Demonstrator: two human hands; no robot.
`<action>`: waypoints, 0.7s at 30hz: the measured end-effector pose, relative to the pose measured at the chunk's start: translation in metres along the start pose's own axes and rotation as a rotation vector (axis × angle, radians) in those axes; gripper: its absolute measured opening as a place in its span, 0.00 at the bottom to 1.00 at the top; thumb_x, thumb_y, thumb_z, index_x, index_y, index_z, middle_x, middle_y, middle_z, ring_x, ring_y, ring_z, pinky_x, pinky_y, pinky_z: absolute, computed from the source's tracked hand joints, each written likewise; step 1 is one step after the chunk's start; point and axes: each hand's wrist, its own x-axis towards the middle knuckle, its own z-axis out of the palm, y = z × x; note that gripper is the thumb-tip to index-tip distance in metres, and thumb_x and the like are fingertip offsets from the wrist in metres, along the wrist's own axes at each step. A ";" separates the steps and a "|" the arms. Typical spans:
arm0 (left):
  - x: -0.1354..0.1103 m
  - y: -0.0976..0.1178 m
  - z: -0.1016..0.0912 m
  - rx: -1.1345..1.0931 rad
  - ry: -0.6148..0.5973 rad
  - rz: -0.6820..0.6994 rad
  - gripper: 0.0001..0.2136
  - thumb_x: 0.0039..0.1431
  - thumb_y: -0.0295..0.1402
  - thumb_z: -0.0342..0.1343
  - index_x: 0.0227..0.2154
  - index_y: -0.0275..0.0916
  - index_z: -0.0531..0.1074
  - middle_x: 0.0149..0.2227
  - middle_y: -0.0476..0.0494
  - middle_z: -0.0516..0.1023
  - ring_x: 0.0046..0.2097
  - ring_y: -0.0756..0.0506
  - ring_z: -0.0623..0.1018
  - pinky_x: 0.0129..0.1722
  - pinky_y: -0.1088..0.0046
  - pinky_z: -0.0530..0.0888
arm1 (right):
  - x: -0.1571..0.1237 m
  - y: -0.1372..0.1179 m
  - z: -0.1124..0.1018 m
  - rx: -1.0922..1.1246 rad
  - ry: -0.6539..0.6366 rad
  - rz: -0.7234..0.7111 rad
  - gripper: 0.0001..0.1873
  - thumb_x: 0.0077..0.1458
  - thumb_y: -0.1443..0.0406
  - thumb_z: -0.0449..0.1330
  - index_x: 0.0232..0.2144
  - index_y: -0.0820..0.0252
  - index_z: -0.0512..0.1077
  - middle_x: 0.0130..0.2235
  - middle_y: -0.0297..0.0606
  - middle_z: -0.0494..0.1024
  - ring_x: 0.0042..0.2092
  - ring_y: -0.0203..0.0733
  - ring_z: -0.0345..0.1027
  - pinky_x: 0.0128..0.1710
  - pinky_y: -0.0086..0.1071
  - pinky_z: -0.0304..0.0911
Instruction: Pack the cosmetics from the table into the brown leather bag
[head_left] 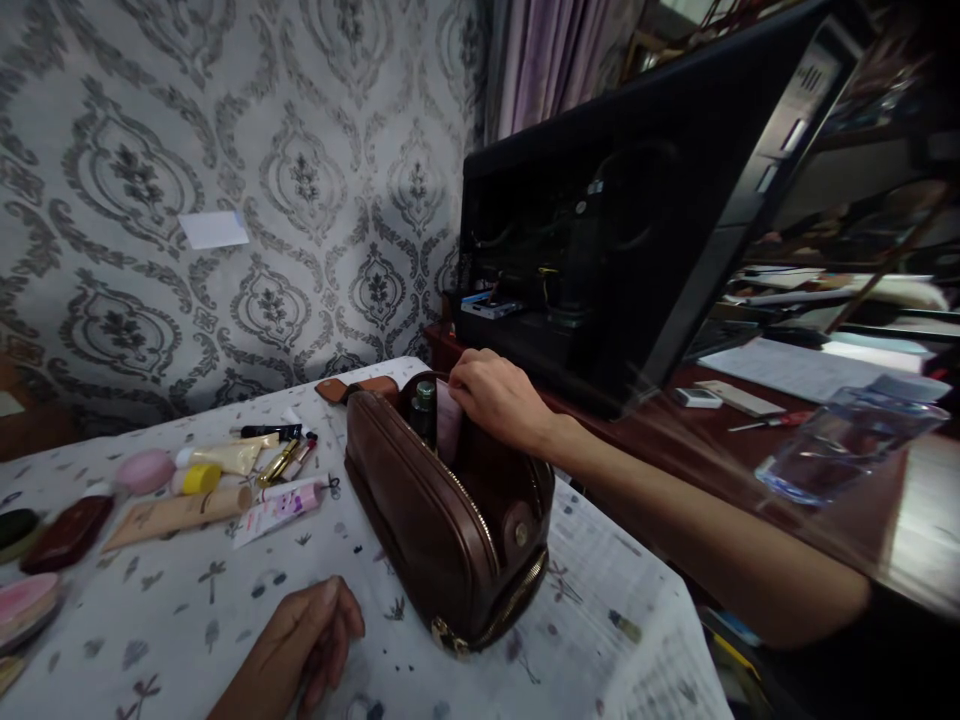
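A brown leather toiletry bag (pixel 442 520) stands unzipped on the patterned tablecloth (pixel 187 600). My right hand (pixel 495 395) reaches over its far end with the fingers curled down inside the bag, on a pale pink packet (pixel 448 420) that stands beside a dark green-capped bottle (pixel 424 405). My left hand (pixel 311 635) rests on the cloth in front of the bag, fingers loosely bent, holding nothing.
Several cosmetics lie to the left: a beige tube (pixel 176 515), a pink tube (pixel 281 503), a yellow-capped bottle (pixel 196 479), a pink sponge (pixel 145 470), a dark red case (pixel 67 533). A black open case (pixel 615 240) stands behind. A clear plastic container (pixel 840 445) sits at right.
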 end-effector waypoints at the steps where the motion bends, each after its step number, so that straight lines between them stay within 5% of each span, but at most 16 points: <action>1: 0.000 0.000 0.000 -0.009 -0.006 -0.009 0.33 0.52 0.67 0.52 0.26 0.36 0.72 0.13 0.53 0.64 0.14 0.57 0.54 0.15 0.80 0.50 | 0.000 0.000 0.000 0.001 -0.001 0.000 0.13 0.66 0.68 0.53 0.41 0.65 0.79 0.49 0.48 0.77 0.51 0.49 0.68 0.48 0.35 0.62; 16: 0.001 0.000 -0.002 0.004 0.003 -0.037 0.33 0.51 0.68 0.52 0.27 0.36 0.72 0.15 0.51 0.68 0.14 0.57 0.56 0.15 0.80 0.50 | 0.004 0.006 0.000 0.081 -0.004 0.018 0.14 0.64 0.68 0.54 0.41 0.63 0.80 0.49 0.46 0.78 0.52 0.47 0.69 0.49 0.34 0.63; 21: 0.000 0.002 -0.001 -0.001 -0.013 -0.049 0.34 0.49 0.70 0.52 0.27 0.36 0.71 0.15 0.52 0.67 0.14 0.57 0.56 0.15 0.80 0.50 | 0.006 0.009 0.002 0.127 0.007 -0.007 0.16 0.66 0.67 0.53 0.50 0.57 0.78 0.50 0.43 0.78 0.53 0.45 0.70 0.51 0.33 0.63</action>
